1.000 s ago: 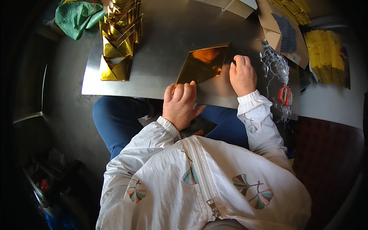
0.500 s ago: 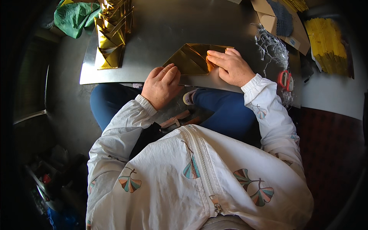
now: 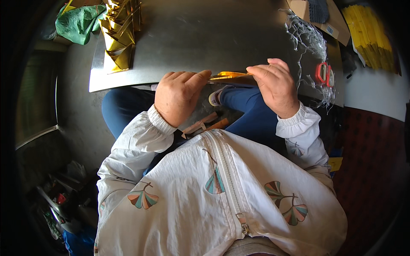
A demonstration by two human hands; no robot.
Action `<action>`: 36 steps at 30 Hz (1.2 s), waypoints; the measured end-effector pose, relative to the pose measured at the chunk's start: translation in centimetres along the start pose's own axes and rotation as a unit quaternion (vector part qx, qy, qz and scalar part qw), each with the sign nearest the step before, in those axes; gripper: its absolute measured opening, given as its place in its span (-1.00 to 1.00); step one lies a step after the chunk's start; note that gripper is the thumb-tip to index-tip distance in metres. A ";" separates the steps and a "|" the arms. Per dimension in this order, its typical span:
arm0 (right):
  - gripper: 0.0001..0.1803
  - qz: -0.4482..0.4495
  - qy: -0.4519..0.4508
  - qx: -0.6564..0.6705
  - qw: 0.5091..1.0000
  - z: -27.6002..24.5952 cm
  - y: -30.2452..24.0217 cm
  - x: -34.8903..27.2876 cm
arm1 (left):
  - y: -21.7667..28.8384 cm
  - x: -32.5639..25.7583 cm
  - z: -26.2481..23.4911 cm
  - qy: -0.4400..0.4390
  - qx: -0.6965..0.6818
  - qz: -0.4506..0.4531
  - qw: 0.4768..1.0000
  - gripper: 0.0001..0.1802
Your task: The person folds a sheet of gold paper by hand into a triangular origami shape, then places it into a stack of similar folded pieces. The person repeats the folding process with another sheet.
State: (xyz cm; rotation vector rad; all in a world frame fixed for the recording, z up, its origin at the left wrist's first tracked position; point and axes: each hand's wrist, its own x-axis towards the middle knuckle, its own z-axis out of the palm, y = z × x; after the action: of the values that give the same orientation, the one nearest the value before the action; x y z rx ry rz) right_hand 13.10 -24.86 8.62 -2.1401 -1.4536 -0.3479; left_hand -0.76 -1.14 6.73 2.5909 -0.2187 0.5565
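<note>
- Two hands are in view, both on one gold sheet (image 3: 230, 75).
- The left hand (image 3: 178, 97) is mostly closed, fingers curled, thumb and fingertips pinching the sheet's left end.
- The right hand (image 3: 276, 88) is partly open: its thumb and forefinger pinch the right end, while other fingers stand raised.
- The sheet, one piece, stretches between the hands at the near edge of the tabletop (image 3: 213, 38), seen almost edge-on; I cannot tell whether it touches the metal.
- One row of folded gold pieces (image 3: 118, 59) lies at the tabletop's left, overlapping, several in number, too crowded for an exact count.
- One pair of red-handled scissors (image 3: 322, 73) lies right of the right hand, against one tangle of white strings (image 3: 306, 36).
- One cardboard box (image 3: 338, 26) sits at the upper right, one blue cloth (image 3: 318, 12) against it.
- One bundle of yellow strips (image 3: 369, 38) lies farther right, strips uncounted.
- One green bag (image 3: 77, 26) is at the upper left.
- Two legs in blue trousers (image 3: 128, 109) and one shoe (image 3: 215, 98) show below the tabletop.
</note>
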 end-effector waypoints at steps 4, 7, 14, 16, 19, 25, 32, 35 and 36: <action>-0.76 0.191 -0.144 0.243 0.940 -2.5 2.7 5.1 | -2.3 3.8 -2.1 -0.063 -0.329 -0.188 0.923 -0.75; -0.70 0.240 -0.245 0.236 0.909 0.6 5.4 8.2 | -5.5 6.4 -0.9 -0.156 -0.224 -0.210 0.939 -0.68; -0.70 0.218 -0.213 0.070 0.950 7.0 7.6 7.5 | -7.0 6.4 1.5 -0.149 0.157 -0.137 0.967 -0.52; -0.75 0.119 -0.108 -0.004 0.987 7.3 7.3 6.5 | -6.2 5.9 2.5 -0.069 0.197 -0.002 0.978 -0.52; -0.79 0.044 -0.065 -0.029 0.996 7.6 7.0 5.2 | -5.7 5.2 4.1 -0.187 0.062 0.100 0.975 -0.49; -0.74 -0.033 -0.049 -0.012 0.998 7.3 6.5 2.7 | -6.2 4.0 5.0 -0.199 0.043 0.109 0.973 -0.27; -0.32 -0.015 -0.165 0.070 0.984 6.0 4.7 1.1 | -6.9 4.7 4.6 -0.210 0.040 0.127 0.969 -0.22; -0.27 -0.004 -0.149 0.029 0.988 6.1 3.4 0.7 | -7.2 4.7 3.4 -0.197 0.091 0.105 0.971 -0.23; -0.20 -0.002 -0.145 0.017 0.989 6.2 2.8 0.5 | -7.0 4.3 3.0 -0.199 0.118 0.086 0.969 -0.22</action>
State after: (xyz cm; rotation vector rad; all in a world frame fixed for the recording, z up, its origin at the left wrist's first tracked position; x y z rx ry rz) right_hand 15.32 -21.84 2.92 -2.2305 -1.6074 -0.0096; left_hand 5.89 3.29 3.14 2.9163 -0.5441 0.1143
